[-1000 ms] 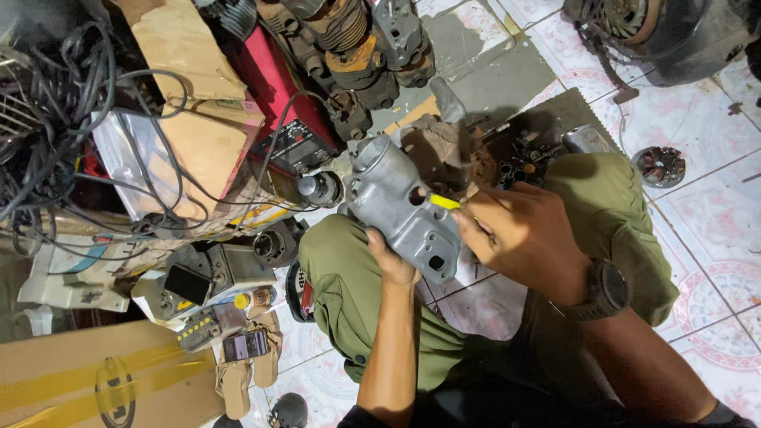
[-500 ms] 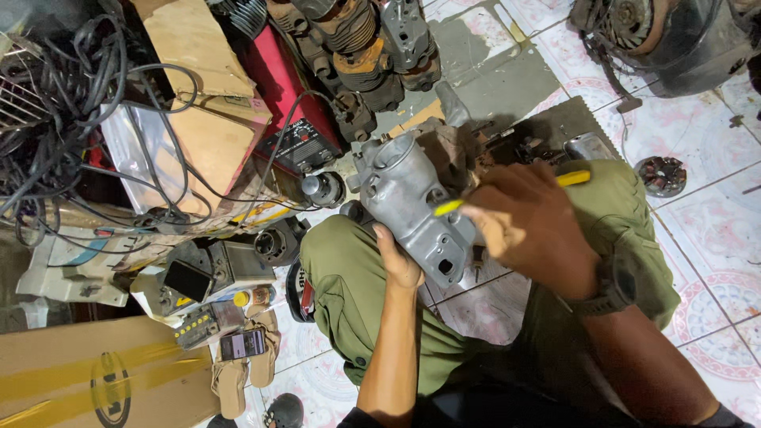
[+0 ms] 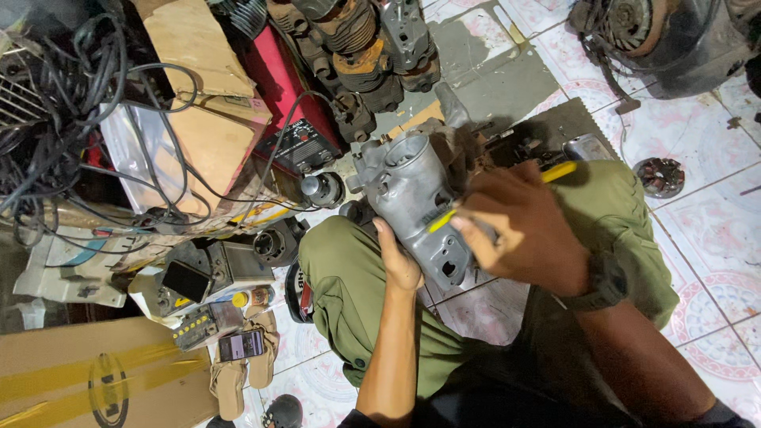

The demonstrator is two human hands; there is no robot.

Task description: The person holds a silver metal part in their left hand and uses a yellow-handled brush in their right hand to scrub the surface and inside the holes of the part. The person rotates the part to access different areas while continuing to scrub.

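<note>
Left hand (image 3: 399, 265) grips grey metal engine casing (image 3: 412, 202) from below, over the knees; right hand (image 3: 527, 230) closed on yellow tool (image 3: 507, 194) against casing; cables (image 3: 71, 103), cardboard (image 3: 202, 95) far left.

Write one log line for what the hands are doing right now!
left hand: holds grey metal engine casing from below | right hand: grips yellow tool against casing | place: over lap, tiled floor

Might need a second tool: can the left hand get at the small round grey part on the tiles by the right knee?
Probably not: the left hand grips the grey metal casing, and the round part lies beyond the right knee.
</note>
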